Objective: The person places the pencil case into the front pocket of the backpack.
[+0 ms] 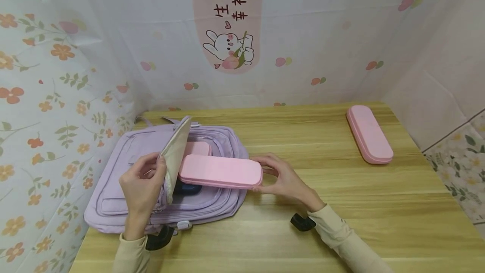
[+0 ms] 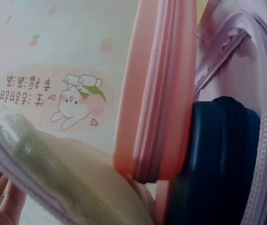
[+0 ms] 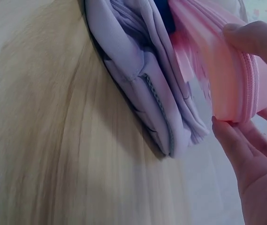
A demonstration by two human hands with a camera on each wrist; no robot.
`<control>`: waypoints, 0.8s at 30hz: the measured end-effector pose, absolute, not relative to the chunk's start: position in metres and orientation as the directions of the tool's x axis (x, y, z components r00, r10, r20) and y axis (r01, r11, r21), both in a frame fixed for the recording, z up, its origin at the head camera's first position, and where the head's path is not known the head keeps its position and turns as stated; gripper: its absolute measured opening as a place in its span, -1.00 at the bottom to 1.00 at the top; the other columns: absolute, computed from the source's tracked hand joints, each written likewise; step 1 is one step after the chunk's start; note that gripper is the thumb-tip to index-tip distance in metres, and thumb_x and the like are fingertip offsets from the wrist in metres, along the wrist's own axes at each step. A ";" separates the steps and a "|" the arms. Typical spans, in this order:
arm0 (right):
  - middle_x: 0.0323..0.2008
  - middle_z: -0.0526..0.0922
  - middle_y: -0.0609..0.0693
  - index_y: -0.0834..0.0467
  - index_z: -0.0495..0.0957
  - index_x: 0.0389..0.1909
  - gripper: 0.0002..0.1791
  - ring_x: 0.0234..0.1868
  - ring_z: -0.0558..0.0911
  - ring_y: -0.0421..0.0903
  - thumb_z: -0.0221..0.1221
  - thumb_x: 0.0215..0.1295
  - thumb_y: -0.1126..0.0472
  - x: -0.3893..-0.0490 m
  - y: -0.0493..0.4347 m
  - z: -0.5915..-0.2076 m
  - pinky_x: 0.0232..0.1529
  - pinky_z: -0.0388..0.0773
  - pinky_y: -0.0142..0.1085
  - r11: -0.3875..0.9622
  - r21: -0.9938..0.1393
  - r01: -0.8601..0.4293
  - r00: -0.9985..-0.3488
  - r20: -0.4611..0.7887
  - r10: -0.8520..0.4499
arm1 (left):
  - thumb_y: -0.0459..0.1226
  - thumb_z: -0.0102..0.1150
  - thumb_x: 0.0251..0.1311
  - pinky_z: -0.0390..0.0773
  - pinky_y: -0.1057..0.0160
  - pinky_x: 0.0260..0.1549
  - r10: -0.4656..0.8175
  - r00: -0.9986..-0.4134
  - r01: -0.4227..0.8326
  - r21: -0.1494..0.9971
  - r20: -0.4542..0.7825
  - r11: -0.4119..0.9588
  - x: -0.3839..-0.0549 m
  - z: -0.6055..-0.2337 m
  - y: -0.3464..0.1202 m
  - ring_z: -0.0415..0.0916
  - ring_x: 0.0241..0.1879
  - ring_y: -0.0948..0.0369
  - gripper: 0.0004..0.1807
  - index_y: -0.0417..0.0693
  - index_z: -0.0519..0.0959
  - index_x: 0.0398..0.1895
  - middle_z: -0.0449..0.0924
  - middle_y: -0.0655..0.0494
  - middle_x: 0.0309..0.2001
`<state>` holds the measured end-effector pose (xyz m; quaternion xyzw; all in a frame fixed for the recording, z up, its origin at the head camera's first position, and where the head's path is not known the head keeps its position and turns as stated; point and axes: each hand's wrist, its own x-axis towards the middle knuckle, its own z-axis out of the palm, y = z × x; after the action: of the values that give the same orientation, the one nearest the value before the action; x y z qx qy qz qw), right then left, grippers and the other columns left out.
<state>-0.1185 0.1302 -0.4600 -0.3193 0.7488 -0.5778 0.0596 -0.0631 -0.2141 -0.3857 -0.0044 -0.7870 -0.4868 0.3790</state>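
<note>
A lavender backpack (image 1: 125,159) lies flat on the left of the table. My left hand (image 1: 142,184) pinches the edge of its front flap (image 1: 177,155) and holds it raised, pale lining showing. With fingers and thumb around one end, my right hand (image 1: 282,180) grips a pink zippered pencil case (image 1: 223,171), whose other end reaches into the opening under the flap. Inside the backpack lie another pink case (image 1: 198,148) and a dark blue zippered case (image 2: 222,154), both partly hidden. In the right wrist view the thumb presses one side of the held case (image 3: 227,89).
Another pink case (image 1: 369,135) lies at the right rear of the wooden table (image 1: 322,146). A printed cloth with a rabbit drawing (image 1: 229,49) hangs behind it, and a flowered cloth (image 1: 49,108) hangs along the left side.
</note>
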 end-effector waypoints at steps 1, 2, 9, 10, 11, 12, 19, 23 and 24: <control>0.26 0.52 0.10 0.19 0.47 0.33 -0.16 0.24 0.57 0.07 0.57 -0.04 0.26 -0.119 0.129 -0.460 0.27 0.59 -0.24 0.137 -0.897 -0.420 -0.787 0.284 -0.548 | -0.49 0.28 0.14 0.56 0.66 -0.52 -0.362 -0.715 0.377 0.766 0.598 0.520 -0.063 -0.385 -0.214 0.56 -0.54 0.57 -0.88 -0.36 0.73 -0.27 0.63 0.51 -0.47; 0.26 0.54 0.10 0.21 0.46 0.33 -0.15 0.23 0.59 0.05 0.58 -0.04 0.25 -0.120 0.129 -0.460 0.26 0.59 -0.22 0.152 -0.889 -0.433 -0.785 0.289 -0.548 | -0.50 0.29 0.13 0.56 0.66 -0.52 -0.364 -0.712 0.383 0.767 0.600 0.514 -0.063 -0.384 -0.213 0.56 -0.54 0.56 -0.88 -0.36 0.74 -0.28 0.63 0.48 -0.47; 0.19 0.63 0.04 0.24 0.44 0.29 -0.14 0.13 0.66 -0.05 0.60 -0.06 0.19 -0.127 0.122 -0.458 0.27 0.59 -0.13 0.246 -0.844 -0.476 -0.805 0.305 -0.509 | -0.51 0.30 0.12 0.60 0.64 -0.49 -0.370 -0.708 0.402 0.774 0.601 0.489 -0.062 -0.382 -0.210 0.59 -0.52 0.54 -0.87 -0.37 0.74 -0.27 0.65 0.46 -0.45; 0.18 0.64 0.03 0.21 0.44 0.28 -0.15 0.13 0.66 -0.06 0.60 -0.07 0.19 -0.127 0.120 -0.457 0.27 0.59 -0.14 0.240 -0.850 -0.469 -0.808 0.304 -0.504 | -0.52 0.29 0.11 0.60 0.64 -0.49 -0.370 -0.707 0.405 0.774 0.602 0.486 -0.062 -0.382 -0.210 0.59 -0.51 0.54 -0.87 -0.36 0.74 -0.27 0.65 0.46 -0.45; 0.16 0.64 0.03 0.20 0.46 0.26 -0.18 0.12 0.66 -0.06 0.60 -0.07 0.20 -0.128 0.119 -0.456 0.26 0.60 -0.16 0.229 -0.855 -0.465 -0.809 0.305 -0.503 | -0.52 0.29 0.11 0.60 0.63 -0.48 -0.368 -0.707 0.407 0.774 0.603 0.486 -0.062 -0.382 -0.209 0.59 -0.51 0.54 -0.87 -0.36 0.74 -0.27 0.65 0.47 -0.44; 0.15 0.64 0.04 0.20 0.47 0.25 -0.20 0.12 0.66 -0.05 0.59 -0.07 0.22 -0.129 0.117 -0.455 0.25 0.61 -0.17 0.211 -0.863 -0.460 -0.807 0.306 -0.505 | -0.52 0.29 0.12 0.60 0.63 -0.48 -0.366 -0.708 0.410 0.774 0.604 0.483 -0.062 -0.382 -0.209 0.60 -0.51 0.54 -0.87 -0.37 0.73 -0.27 0.65 0.47 -0.44; 0.13 0.63 0.12 0.22 0.51 0.21 -0.26 0.12 0.64 0.06 0.57 -0.06 0.33 -0.129 0.101 -0.451 0.18 0.66 -0.24 0.123 -0.902 -0.413 -0.795 0.291 -0.532 | -0.52 0.29 0.12 0.62 0.62 -0.45 -0.354 -0.710 0.432 0.774 0.608 0.463 -0.063 -0.381 -0.204 0.60 -0.50 0.51 -0.88 -0.39 0.73 -0.27 0.67 0.42 -0.43; 0.11 0.56 0.14 0.23 0.54 0.20 -0.26 0.10 0.62 0.08 0.58 -0.09 0.35 -0.127 0.089 -0.449 0.12 0.68 -0.29 0.115 -0.894 -0.432 -0.787 0.312 -0.533 | -0.53 0.28 0.12 0.64 0.60 -0.43 -0.350 -0.711 0.449 0.777 0.609 0.441 -0.063 -0.380 -0.201 0.61 -0.50 0.49 -0.87 -0.40 0.72 -0.26 0.67 0.40 -0.43; 0.10 0.55 0.15 0.25 0.54 0.19 -0.27 0.10 0.61 0.08 0.58 -0.09 0.36 -0.127 0.085 -0.448 0.12 0.68 -0.30 0.109 -0.891 -0.441 -0.781 0.321 -0.536 | -0.54 0.28 0.11 0.64 0.59 -0.43 -0.350 -0.711 0.453 0.778 0.610 0.436 -0.063 -0.380 -0.200 0.61 -0.50 0.49 -0.87 -0.40 0.72 -0.26 0.67 0.40 -0.43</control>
<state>-0.1265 0.0852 -0.4484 -0.3287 0.7435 -0.5809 0.0409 -0.0632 -0.2003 -0.3796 -0.0338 -0.7580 -0.5300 0.3787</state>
